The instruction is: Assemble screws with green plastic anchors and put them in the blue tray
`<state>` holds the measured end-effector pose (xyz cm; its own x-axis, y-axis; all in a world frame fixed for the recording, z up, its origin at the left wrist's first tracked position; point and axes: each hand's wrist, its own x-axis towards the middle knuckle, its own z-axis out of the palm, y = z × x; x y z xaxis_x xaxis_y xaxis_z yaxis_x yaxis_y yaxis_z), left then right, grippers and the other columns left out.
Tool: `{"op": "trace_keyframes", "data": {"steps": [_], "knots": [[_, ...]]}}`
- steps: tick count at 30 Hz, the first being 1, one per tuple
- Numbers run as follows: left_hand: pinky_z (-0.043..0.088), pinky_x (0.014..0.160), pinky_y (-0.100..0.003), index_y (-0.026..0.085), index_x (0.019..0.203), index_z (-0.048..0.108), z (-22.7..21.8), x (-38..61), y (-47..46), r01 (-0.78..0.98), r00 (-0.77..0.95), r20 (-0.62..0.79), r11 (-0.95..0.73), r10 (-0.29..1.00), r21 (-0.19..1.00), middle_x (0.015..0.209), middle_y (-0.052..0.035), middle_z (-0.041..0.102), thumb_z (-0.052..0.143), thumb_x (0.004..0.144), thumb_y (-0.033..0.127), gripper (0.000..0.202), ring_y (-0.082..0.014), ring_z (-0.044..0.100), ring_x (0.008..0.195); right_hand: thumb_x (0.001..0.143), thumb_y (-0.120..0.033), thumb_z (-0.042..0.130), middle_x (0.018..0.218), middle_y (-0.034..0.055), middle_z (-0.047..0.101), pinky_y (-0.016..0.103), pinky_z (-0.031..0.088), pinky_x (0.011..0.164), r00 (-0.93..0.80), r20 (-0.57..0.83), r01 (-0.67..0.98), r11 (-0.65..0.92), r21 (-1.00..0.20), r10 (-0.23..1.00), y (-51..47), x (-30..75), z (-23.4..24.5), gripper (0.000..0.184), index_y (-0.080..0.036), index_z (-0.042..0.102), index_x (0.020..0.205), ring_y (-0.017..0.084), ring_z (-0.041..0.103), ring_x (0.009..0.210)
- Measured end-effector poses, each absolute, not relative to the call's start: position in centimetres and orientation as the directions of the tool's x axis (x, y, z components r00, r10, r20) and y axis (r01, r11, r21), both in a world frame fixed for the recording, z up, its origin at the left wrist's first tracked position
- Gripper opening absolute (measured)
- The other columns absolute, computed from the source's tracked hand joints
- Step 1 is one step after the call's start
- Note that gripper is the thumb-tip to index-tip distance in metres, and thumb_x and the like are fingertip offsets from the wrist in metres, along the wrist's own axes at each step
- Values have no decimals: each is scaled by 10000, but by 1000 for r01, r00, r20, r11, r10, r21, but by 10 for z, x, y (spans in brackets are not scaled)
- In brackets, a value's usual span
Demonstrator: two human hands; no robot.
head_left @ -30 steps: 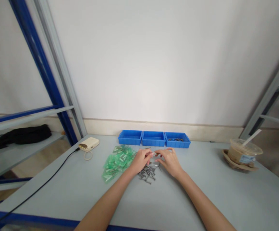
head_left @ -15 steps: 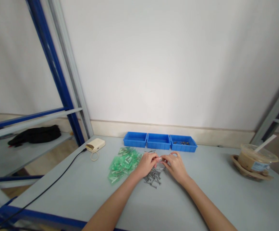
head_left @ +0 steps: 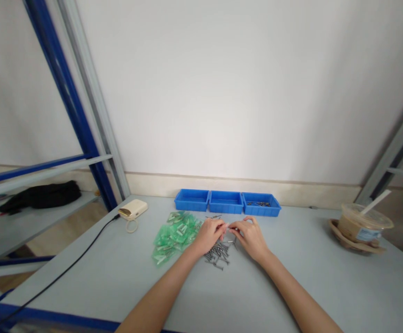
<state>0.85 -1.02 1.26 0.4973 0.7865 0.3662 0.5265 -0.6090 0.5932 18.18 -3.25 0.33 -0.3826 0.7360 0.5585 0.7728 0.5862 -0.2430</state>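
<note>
My left hand (head_left: pixel 211 234) and my right hand (head_left: pixel 250 236) meet fingertip to fingertip above a pile of grey screws (head_left: pixel 218 253) on the grey table. Both hands have their fingers pinched round a small pale piece between them, too small to name. A heap of small green plastic bags (head_left: pixel 174 234) lies just left of my left hand. Behind the hands stand three blue trays in a row: the left tray (head_left: pixel 191 200), the middle tray (head_left: pixel 225 202) and the right tray (head_left: pixel 260 205), which holds a few dark screws.
A cream-coloured device (head_left: pixel 133 209) with a black cable (head_left: pixel 65 271) lies at the back left. A lidded drink cup with a straw (head_left: pixel 361 224) stands at the right. Blue and grey shelf posts (head_left: pixel 76 111) rise at the left; a black cloth (head_left: pixel 40 196) lies on a side shelf.
The hands have stayed together over the screws, with only small finger movements. The view has shifted slightly sideways and back.
</note>
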Motion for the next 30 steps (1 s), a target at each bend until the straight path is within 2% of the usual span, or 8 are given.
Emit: {"op": "trace_keyframes", "data": {"steps": [8,12,16,19,21,24,27,30], "knots": [[394,631,-211,164,600,538,10,9,-7,469,489,376,-601,787,647,529,20,575,368,887,332,374,-118,545,550,886,-311,425,846,12,671,363,244,895,-363,549,767,576,-284,753,-34,180,6,196,-229,559,1002,155,589,775],[394,639,-215,165,605,537,9,11,-5,477,517,356,-607,778,635,535,17,566,333,902,330,396,-118,548,560,890,-321,422,796,16,669,353,242,869,-343,558,806,542,-239,755,-36,180,5,203,-221,599,888,154,580,750],[377,748,-253,178,809,567,10,3,-2,535,510,398,-644,762,547,780,-7,615,397,883,348,252,-150,557,779,906,-325,382,824,20,679,355,233,840,-307,561,852,485,-198,769,-24,191,10,262,-230,621,860,163,572,770],[341,817,-298,196,889,558,11,-8,1,628,504,386,-635,773,451,945,-18,594,539,804,379,202,-185,511,920,905,-369,351,821,30,677,349,249,820,-170,549,897,360,-258,818,-1,217,26,322,-227,638,864,168,569,773],[313,846,-323,205,863,566,11,-14,3,668,506,384,-633,772,393,962,-12,584,559,790,392,201,-197,485,963,906,-393,309,795,36,670,322,289,758,-60,486,918,240,-316,872,15,240,40,382,-224,647,851,163,557,716],[296,848,-332,211,839,578,12,-19,6,697,501,399,-631,768,340,958,-1,577,547,800,404,199,-194,470,964,898,-401,305,868,73,637,320,308,732,9,505,946,157,-285,863,28,264,56,383,-214,639,922,191,523,791],[290,835,-331,206,835,579,12,-20,10,733,450,441,-603,776,313,938,3,583,503,836,384,193,-184,472,935,887,-395,341,947,78,605,331,303,751,12,529,951,153,-267,849,21,254,53,336,-226,617,978,207,493,878],[289,822,-327,198,838,580,10,-21,14,769,400,474,-568,785,292,923,-4,592,469,863,349,190,-181,474,918,866,-393,408,971,47,602,343,285,771,-104,476,945,236,-225,873,1,212,30,264,-253,622,929,208,490,919]]}}
